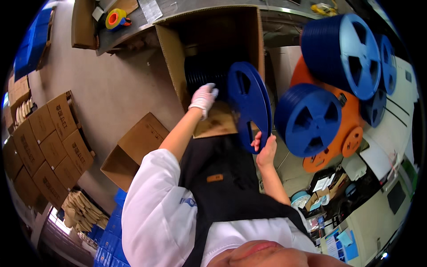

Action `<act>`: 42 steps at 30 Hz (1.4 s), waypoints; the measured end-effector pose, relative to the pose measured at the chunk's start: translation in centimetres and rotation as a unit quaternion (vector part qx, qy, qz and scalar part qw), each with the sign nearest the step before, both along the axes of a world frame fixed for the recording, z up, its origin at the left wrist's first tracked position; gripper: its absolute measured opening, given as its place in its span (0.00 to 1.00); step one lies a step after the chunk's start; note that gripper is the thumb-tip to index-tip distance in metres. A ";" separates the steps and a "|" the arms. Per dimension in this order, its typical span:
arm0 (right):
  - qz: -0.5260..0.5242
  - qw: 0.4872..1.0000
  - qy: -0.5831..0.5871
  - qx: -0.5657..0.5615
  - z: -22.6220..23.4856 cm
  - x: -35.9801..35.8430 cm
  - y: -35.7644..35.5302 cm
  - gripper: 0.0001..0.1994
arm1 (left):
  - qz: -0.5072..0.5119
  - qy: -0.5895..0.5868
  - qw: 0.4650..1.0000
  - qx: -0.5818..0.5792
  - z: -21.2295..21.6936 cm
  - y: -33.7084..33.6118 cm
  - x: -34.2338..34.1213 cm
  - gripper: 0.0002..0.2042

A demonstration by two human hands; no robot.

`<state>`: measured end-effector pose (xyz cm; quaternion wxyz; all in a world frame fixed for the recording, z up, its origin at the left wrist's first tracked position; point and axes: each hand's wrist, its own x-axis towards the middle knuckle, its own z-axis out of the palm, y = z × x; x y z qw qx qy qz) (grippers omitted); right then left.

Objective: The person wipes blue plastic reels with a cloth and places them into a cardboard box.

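Blue plastic is the material of the reel [250, 107] that the right hand [265, 149] holds; it is a large flat disc with spoke-shaped openings, standing on its edge just in front of the body. The right hand grips it at the lower rim, fingers curled around the thin flange from below. The left hand [203, 99], in a white glove, reaches into the open cardboard box [209, 26] ahead of it, where a row of dark reels [202, 76] stands packed on edge. Its fingers are bent down onto the tops of these reels, but whether they already close on one I cannot tell

By my judgement the blue reel is light and stiff, yet its flanges are thin and may flex or crack if one squeezes them hard. The smooth plastic can be slippery for a bare hand. A safer hold is probably through one of the openings near the hub, or with both flanges pinched together at the rim

To the right of the right hand, more blue reels [311, 119] hang on an orange rack [351, 140]
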<state>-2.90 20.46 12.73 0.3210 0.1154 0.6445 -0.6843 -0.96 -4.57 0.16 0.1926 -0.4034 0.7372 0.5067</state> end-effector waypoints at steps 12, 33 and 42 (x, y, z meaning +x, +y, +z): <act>-0.013 0.963 0.187 0.193 -7.7 -6.1 -5.7 0.32 | -0.346 -0.106 0.929 -0.076 -14.2 9.7 -11.7 0.34; 0.443 0.601 0.393 0.536 -28.3 -11.7 -11.5 0.27 | 0.084 -0.150 0.976 -0.132 -13.1 1.5 2.6 0.26; 0.472 0.596 0.404 0.509 -29.8 -14.8 -8.9 0.16 | 0.312 -0.259 0.881 0.243 -15.7 0.1 -0.8 0.06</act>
